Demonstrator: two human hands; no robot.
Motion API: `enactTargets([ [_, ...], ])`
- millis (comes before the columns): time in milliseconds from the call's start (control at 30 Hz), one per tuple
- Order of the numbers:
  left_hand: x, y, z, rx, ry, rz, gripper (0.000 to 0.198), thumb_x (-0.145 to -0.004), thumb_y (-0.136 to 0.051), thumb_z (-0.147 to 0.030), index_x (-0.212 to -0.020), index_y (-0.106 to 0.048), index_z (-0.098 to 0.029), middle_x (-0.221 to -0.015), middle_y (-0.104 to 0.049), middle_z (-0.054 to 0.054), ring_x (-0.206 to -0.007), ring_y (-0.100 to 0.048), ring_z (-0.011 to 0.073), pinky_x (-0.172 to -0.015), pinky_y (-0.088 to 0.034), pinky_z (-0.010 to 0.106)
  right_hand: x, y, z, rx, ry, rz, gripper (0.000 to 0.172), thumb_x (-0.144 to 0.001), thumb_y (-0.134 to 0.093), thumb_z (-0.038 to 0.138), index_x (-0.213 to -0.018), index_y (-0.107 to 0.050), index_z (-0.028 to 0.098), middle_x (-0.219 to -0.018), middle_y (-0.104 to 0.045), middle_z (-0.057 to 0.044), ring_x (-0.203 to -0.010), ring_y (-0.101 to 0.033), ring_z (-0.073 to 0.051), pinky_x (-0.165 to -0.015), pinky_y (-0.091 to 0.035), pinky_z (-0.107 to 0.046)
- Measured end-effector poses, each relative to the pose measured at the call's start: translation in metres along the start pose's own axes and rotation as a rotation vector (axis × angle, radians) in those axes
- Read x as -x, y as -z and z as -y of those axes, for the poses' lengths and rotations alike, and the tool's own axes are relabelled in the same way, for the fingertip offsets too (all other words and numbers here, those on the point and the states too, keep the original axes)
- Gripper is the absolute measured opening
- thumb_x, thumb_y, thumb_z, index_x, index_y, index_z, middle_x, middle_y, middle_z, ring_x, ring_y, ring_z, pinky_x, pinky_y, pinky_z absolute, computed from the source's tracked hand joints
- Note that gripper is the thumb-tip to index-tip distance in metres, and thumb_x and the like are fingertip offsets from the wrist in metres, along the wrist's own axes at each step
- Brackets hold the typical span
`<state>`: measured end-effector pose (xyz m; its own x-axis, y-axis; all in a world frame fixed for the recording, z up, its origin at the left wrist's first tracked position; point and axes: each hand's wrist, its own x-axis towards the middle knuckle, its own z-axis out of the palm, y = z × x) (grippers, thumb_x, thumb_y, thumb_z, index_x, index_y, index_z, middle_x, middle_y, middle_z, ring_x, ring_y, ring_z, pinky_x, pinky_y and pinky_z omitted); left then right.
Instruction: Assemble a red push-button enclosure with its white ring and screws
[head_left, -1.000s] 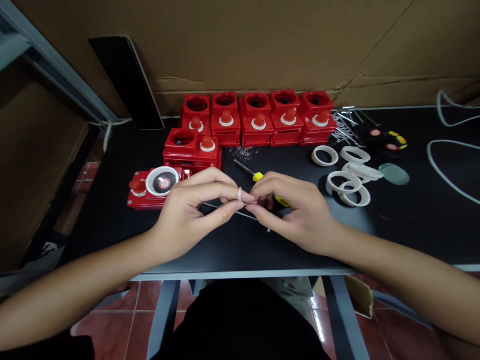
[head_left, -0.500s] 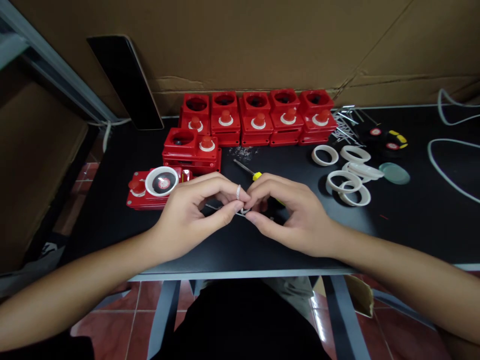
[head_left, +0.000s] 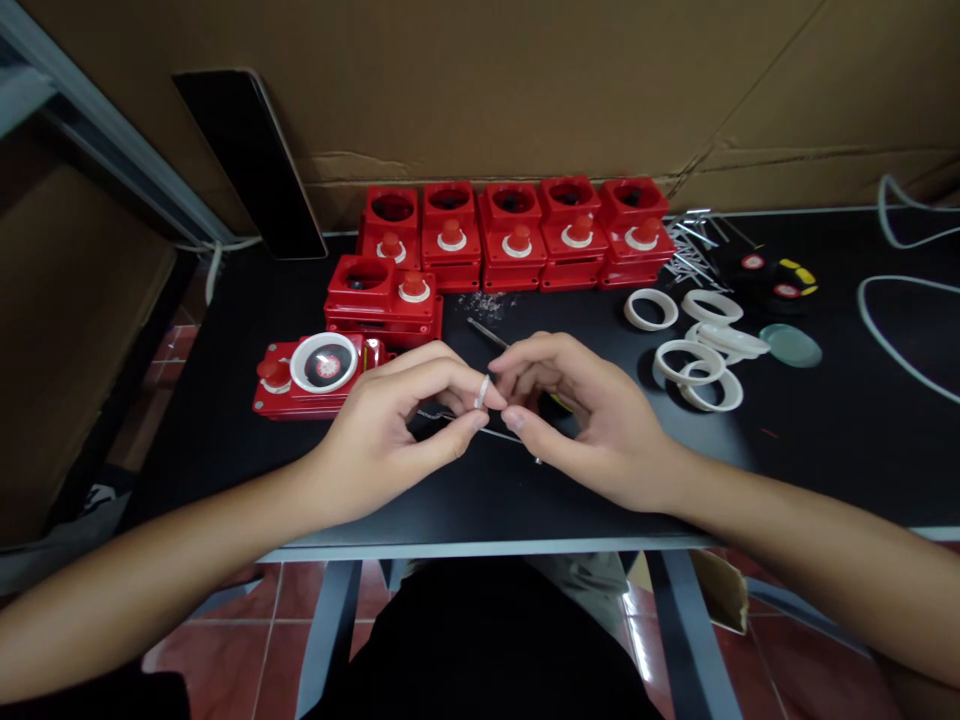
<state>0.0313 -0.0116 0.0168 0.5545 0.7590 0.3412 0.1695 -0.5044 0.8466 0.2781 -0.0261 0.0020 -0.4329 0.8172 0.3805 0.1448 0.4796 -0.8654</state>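
My left hand [head_left: 409, 425] is curled over the front of the table, thumb and index finger almost together. A small white band-like strip [head_left: 482, 391] crosses the index fingertip and reaches down to the thumb. Right beside it is my right hand [head_left: 592, 425], its thumb by the left fingertip and its index finger raised apart, with nothing visible in its grasp. Below the fingers runs a thin pale strand [head_left: 499, 434]; I cannot tell whether it is held. Behind the right hand lies a screwdriver [head_left: 487, 333], its handle mostly hidden.
Several red housings with round openings [head_left: 514, 240] line the back. Nearer at left, a red unit [head_left: 274, 400] carries a white ring [head_left: 294, 362]. White rings [head_left: 651, 311], metal rods [head_left: 694, 250] and a clear disc [head_left: 791, 346] lie at right. A dark tablet [head_left: 255, 170] leans at the left.
The right thumb and index finger have parted, and the right hand has shifted slightly away from the left. The pale strand below shows more. The left hand has barely moved.
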Motion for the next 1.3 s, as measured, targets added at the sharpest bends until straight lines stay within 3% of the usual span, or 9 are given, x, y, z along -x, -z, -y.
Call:
enactTargets([
  [200, -0.0001, -0.0013, 0.0003, -0.087, -0.057, 0.042, 0.014, -0.105, -0.074, -0.007, -0.109, -0.078, -0.02, -0.099, -0.072, 0.001, -0.088, -0.072, 0.013, -0.082, -0.059, 0.024, -0.0001, 0.0013, -0.0001, -0.062, 0.029, 0.037, 0.021, -0.11, -0.075, 0.021, -0.13, -0.07, 0.021, -0.109, -0.073, -0.003, -0.084, -0.071, -0.01, -0.075, -0.061, -0.026],
  [367, 0.0007, -0.0014, -0.0033, -0.18, -0.056, 0.095, 0.012, -0.106, -0.074, -0.008, -0.103, -0.075, -0.019, -0.096, -0.071, 0.0, -0.084, -0.07, 0.0134, -0.078, -0.057, 0.024, -0.0015, 0.0015, -0.0002, -0.04, 0.007, 0.028, 0.009, -0.109, -0.078, 0.024, -0.113, -0.072, 0.022, -0.104, -0.072, -0.003, -0.079, -0.07, -0.011, -0.071, -0.059, -0.027],
  [833, -0.0002, -0.0008, 0.0025, -0.062, -0.013, -0.006, 0.015, -0.102, -0.078, -0.008, -0.108, -0.082, -0.022, -0.1, -0.075, 0.002, -0.09, -0.076, 0.0152, -0.082, -0.062, 0.027, 0.0027, -0.0046, -0.0031, -0.249, -0.231, 0.06, 0.024, -0.103, -0.076, 0.022, -0.121, -0.06, 0.023, -0.102, -0.075, -0.002, -0.081, -0.071, -0.011, -0.074, -0.062, -0.026],
  [1000, 0.0004, 0.0011, 0.0005, -0.056, -0.003, -0.022, 0.011, -0.101, -0.085, -0.012, -0.104, -0.083, -0.022, -0.097, -0.08, 0.001, -0.086, -0.075, 0.0155, -0.08, -0.061, 0.027, 0.0017, -0.0061, -0.0013, -0.335, -0.302, 0.091, 0.02, -0.102, -0.077, 0.021, -0.113, -0.062, 0.024, -0.096, -0.072, -0.001, -0.08, -0.072, -0.013, -0.066, -0.061, -0.025],
  [1133, 0.0006, 0.0027, 0.0008, -0.072, -0.018, -0.041, 0.012, -0.1, -0.086, -0.01, -0.104, -0.083, -0.021, -0.094, -0.078, -0.001, -0.084, -0.073, 0.0128, -0.076, -0.058, 0.023, -0.0006, -0.0074, 0.0014, -0.53, -0.376, 0.155, 0.017, -0.105, -0.077, 0.023, -0.118, -0.066, 0.02, -0.095, -0.071, -0.001, -0.08, -0.073, -0.013, -0.054, -0.057, -0.018],
  [1300, 0.0008, -0.0001, 0.0032, -0.104, -0.039, -0.028, 0.018, -0.1, -0.079, -0.003, -0.109, -0.081, -0.019, -0.099, -0.076, 0.0, -0.088, -0.073, 0.0121, -0.083, -0.058, 0.023, -0.0004, -0.0084, -0.0018, -0.549, -0.384, 0.056, 0.025, -0.103, -0.084, 0.027, -0.119, -0.068, 0.019, -0.108, -0.071, -0.003, -0.077, -0.07, -0.009, -0.049, -0.054, -0.015],
])
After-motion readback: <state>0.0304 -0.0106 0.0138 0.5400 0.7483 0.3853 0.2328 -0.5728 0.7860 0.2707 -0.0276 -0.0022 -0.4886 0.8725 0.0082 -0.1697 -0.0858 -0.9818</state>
